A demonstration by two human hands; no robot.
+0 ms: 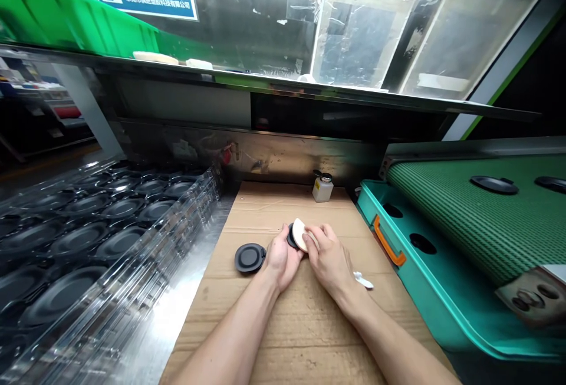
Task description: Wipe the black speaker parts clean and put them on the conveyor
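My left hand (pixel 280 258) grips a round black disc part (pixel 291 237) by its edge above the cardboard sheet (pixel 283 326). My right hand (pixel 327 255) presses a cream-coloured pad (pixel 299 233) against that disc, fingers closed round the pad. A second black disc (pixel 250 257) lies flat on the cardboard just left of my left hand. A small white scrap (pixel 363 280) sits on the cardboard by my right wrist.
Stacked clear plastic trays (pixel 101 237) holding several black discs fill the left. A small white bottle (pixel 322 187) stands at the back of the cardboard. A teal conveyor (pixel 469 220) with a green belt carries black discs on the right. A green bin (pixel 66 19) sits on the upper shelf.
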